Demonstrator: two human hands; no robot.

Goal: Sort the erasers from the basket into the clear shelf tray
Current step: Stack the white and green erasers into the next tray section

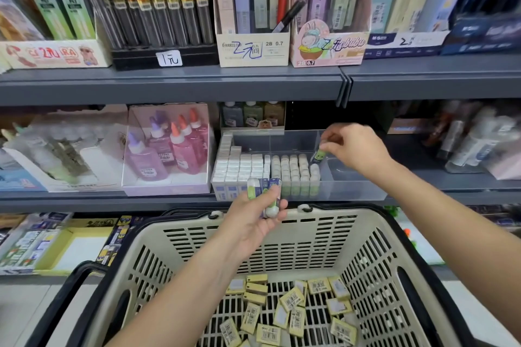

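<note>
Leftmost in the clear shelf tray, at the front edge of the middle shelf, white block erasers are seen stacked in tight rows, and just right of them green-sleeved erasers are stood upright with their pale ends upward. That green section is judged nearly filled; the right end of the tray is bare. Below, in front of the tray's front wall, a small bundle of erasers is gripped in the left hand, fingers curled closed around it; their long axes run roughly up and down, tilted slightly, with one white rounded end pointing down toward the basket. Further right, above the tray beside the last green row, one green eraser is pinched between thumb and fingertips of the right hand. Its long axis is near vertical, leaning a little, its lower end aimed at the gap beside the row; it cannot be told whether it already touches the tray floor. On the basket floor, many yellow-wrapped erasers are left lying flat, pointed in all directions. Sorting is therefore judged well advanced for white and green, while the yellow lot is not yet begun.
</note>
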